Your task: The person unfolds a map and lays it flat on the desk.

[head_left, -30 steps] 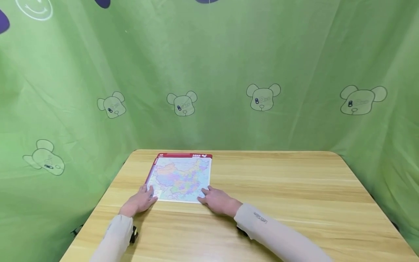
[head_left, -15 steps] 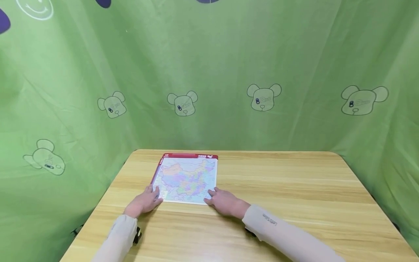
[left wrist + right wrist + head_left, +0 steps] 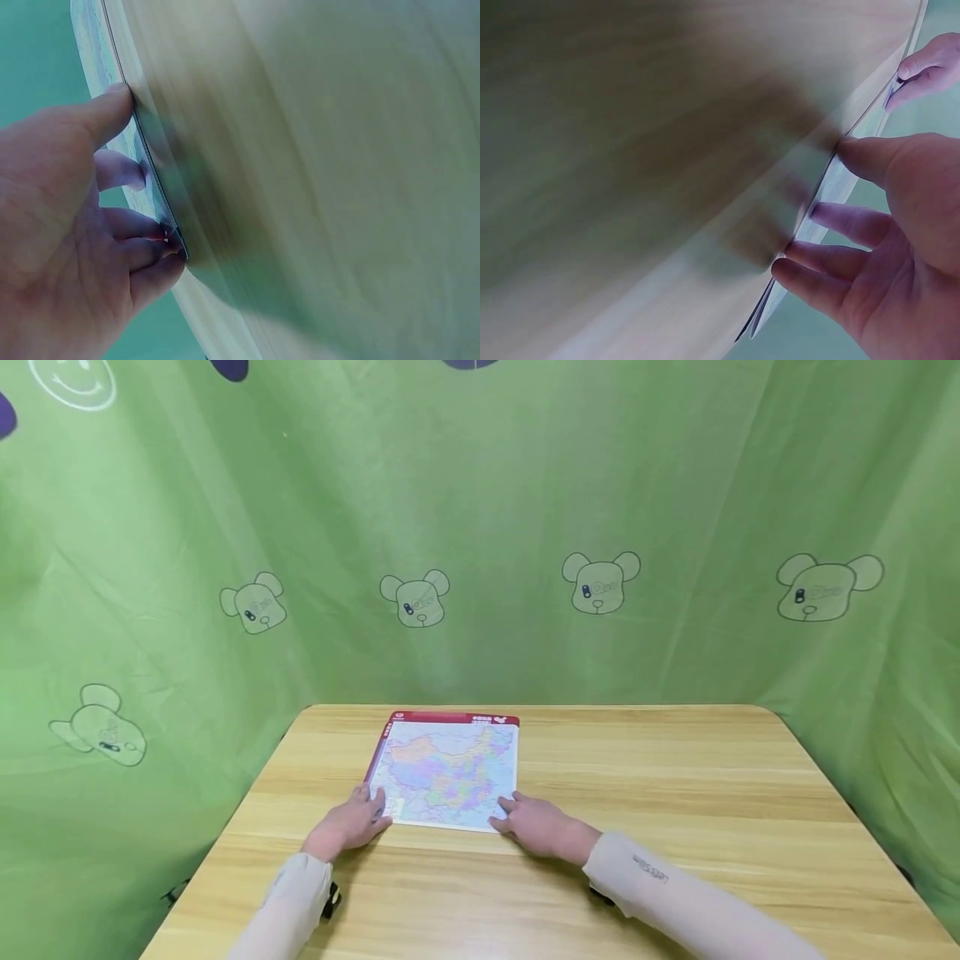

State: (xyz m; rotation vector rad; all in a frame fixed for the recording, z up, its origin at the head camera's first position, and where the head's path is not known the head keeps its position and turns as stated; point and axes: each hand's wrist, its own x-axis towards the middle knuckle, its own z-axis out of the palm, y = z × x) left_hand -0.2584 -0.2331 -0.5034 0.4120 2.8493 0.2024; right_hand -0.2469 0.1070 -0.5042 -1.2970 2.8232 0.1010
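A thin flat map of China (image 3: 450,768) with a red border along its top and left lies on the wooden table. At its near left corner, the fingertips of my left hand (image 3: 348,822) rest on it, fingers spread. My right hand (image 3: 540,825) touches the near right corner the same way. Seen from the left wrist, the thumb is at the map's near edge, and the other fingers of the left hand (image 3: 60,217) bend lightly onto its corner. In the right wrist view, the right hand (image 3: 900,255) reaches the edge with nearly straight fingers.
The wooden table (image 3: 675,793) has rounded far corners and extends to the right of the map. Green cloth (image 3: 495,510) printed with bear heads hangs behind it and along both sides. Black straps show under both pale sleeves (image 3: 277,902).
Both hands and the map have moved together to the right across the table. The fingers keep the same places at its two near corners.
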